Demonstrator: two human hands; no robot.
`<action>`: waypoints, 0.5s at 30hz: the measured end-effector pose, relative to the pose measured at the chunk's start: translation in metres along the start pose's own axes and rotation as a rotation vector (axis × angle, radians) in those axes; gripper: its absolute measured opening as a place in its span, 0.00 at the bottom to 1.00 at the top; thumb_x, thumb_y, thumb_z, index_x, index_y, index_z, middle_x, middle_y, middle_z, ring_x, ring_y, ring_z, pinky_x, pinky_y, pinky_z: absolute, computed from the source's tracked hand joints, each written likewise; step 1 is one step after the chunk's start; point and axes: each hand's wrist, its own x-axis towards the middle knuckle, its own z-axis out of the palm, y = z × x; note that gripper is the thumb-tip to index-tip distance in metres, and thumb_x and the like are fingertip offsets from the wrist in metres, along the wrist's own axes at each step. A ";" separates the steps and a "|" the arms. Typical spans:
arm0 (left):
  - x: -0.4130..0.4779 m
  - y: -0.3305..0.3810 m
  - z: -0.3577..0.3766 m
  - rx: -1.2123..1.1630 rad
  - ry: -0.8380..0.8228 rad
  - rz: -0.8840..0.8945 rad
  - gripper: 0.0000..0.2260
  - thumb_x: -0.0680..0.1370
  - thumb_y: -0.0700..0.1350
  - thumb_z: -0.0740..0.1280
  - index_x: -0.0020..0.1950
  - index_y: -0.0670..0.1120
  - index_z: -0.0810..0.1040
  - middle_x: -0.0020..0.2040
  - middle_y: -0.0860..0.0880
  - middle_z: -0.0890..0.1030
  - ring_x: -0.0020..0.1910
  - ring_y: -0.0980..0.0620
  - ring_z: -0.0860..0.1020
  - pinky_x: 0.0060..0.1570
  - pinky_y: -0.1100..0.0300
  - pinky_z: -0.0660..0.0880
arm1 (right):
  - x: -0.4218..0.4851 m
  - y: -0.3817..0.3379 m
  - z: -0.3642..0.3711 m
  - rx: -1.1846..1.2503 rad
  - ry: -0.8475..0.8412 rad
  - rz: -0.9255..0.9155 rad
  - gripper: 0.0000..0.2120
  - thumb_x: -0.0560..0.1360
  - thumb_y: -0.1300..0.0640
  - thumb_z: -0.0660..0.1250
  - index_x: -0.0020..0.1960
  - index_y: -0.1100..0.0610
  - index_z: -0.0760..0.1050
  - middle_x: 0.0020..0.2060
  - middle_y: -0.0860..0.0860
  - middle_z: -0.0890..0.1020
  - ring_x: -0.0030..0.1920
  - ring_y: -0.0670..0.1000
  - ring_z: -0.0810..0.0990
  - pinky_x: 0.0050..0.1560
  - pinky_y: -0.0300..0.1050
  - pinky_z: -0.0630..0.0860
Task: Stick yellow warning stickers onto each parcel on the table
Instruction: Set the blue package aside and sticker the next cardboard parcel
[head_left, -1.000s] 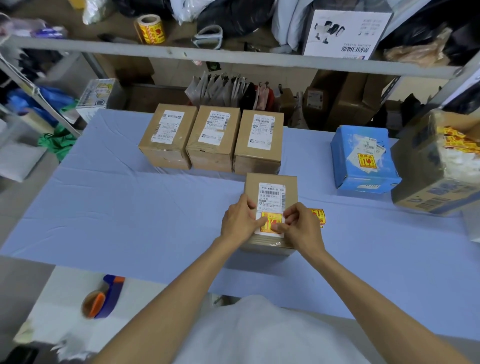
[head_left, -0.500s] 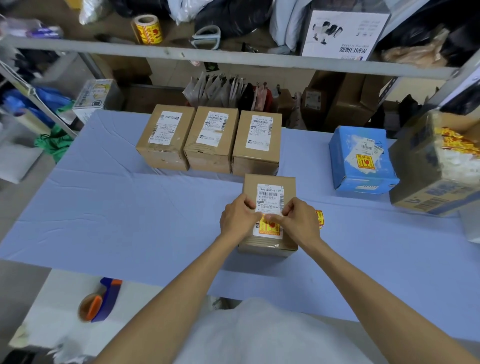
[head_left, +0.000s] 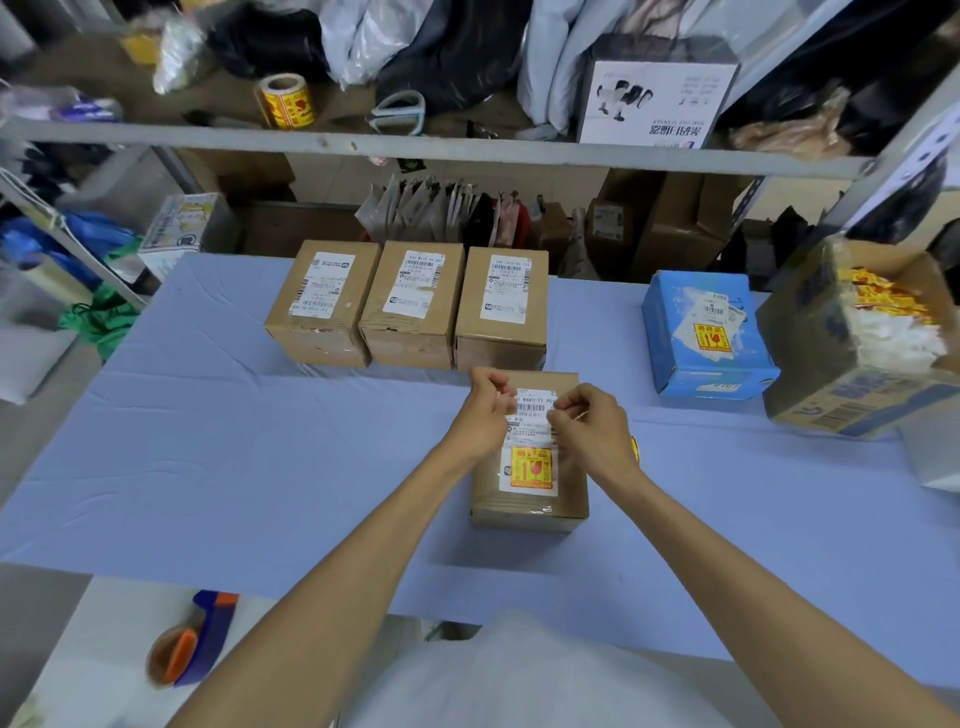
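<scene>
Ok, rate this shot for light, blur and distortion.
Head view: light is flat and even, shadows soft, no glare; the yellow warning sticker on the near brown cardboard parcel is sharp; the crumpled clear plastic bag at upper left is smeared; the wide lens leans the grey metal shelf post at right.

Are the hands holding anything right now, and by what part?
Cannot be told: the left hand and right hand hover with curled fingers over the near parcel; its yellow sticker is already stuck down, unheld.
</scene>
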 end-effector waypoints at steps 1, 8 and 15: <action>0.002 0.002 0.001 -0.051 -0.007 0.002 0.05 0.82 0.35 0.54 0.56 0.43 0.63 0.48 0.48 0.75 0.46 0.53 0.77 0.43 0.69 0.75 | 0.000 -0.006 -0.002 0.017 0.017 -0.036 0.04 0.72 0.63 0.69 0.46 0.56 0.75 0.38 0.49 0.78 0.39 0.45 0.77 0.37 0.33 0.73; 0.005 0.014 0.013 -0.154 -0.054 0.006 0.12 0.83 0.41 0.55 0.56 0.38 0.76 0.40 0.42 0.83 0.35 0.50 0.83 0.40 0.60 0.81 | -0.001 -0.019 -0.012 -0.025 -0.032 -0.344 0.07 0.71 0.64 0.72 0.47 0.57 0.78 0.38 0.48 0.81 0.38 0.44 0.79 0.38 0.33 0.77; 0.015 0.027 0.012 -0.314 -0.068 -0.017 0.09 0.77 0.39 0.68 0.56 0.39 0.80 0.42 0.47 0.82 0.42 0.51 0.82 0.45 0.60 0.81 | 0.003 -0.016 -0.033 0.013 -0.001 -0.355 0.07 0.69 0.61 0.75 0.45 0.56 0.80 0.37 0.48 0.83 0.37 0.43 0.80 0.39 0.32 0.76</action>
